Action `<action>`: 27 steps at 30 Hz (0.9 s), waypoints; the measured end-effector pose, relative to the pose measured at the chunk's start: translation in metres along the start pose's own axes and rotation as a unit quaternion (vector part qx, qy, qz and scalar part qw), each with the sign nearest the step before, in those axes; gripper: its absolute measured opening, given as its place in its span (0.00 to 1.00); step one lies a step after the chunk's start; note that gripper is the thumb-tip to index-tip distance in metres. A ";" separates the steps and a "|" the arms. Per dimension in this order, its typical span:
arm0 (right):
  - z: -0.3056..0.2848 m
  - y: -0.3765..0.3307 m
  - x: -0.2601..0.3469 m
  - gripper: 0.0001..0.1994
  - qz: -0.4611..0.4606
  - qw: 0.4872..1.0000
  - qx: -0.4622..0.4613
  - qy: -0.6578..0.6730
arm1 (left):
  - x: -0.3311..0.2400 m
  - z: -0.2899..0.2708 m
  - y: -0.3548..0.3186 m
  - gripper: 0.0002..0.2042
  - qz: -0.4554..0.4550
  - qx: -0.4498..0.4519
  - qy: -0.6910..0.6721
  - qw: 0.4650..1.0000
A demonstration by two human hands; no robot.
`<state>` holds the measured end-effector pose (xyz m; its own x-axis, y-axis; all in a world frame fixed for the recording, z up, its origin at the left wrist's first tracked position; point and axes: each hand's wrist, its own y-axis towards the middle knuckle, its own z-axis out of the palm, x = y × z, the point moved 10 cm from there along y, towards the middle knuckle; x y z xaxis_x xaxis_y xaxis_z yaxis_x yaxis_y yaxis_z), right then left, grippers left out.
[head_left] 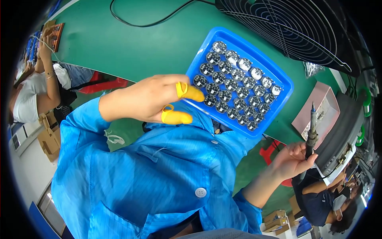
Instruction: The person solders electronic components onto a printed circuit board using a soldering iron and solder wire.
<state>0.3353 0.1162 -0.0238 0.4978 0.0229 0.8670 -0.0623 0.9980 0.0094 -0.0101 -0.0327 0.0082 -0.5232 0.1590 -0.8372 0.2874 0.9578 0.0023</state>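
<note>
My left hand point(153, 99) wears yellow finger cots on two fingers and reaches toward the near edge of a blue tray point(278, 73). The fingertips touch or almost touch that edge; I cannot tell whether they grip it. Rows of small round dark circuit boards point(234, 85) with shiny dots fill the tray, which lies on the green table point(119, 44). My right hand point(292, 159) is closed around the handle of a soldering iron point(311, 131), tip pointing up, to the right of the tray. My blue work coat fills the lower middle.
A large black wire fan guard point(294, 28) stands behind the tray. A black cable point(147, 24) curves over the table. A pinkish box point(324, 107) and a dark device sit at the right. Other people sit at the far left and lower right.
</note>
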 end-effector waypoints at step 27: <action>-0.001 0.009 0.026 0.17 -0.119 0.959 0.110 -0.233 | -0.053 0.075 0.058 0.07 0.202 0.064 0.292 0.933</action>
<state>0.3485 0.1255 -0.0013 0.0829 -0.2833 0.9554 -0.2014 0.9342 0.2945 0.0948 -0.0035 0.0116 -0.6890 0.6395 -0.3411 0.6291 0.7614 0.1569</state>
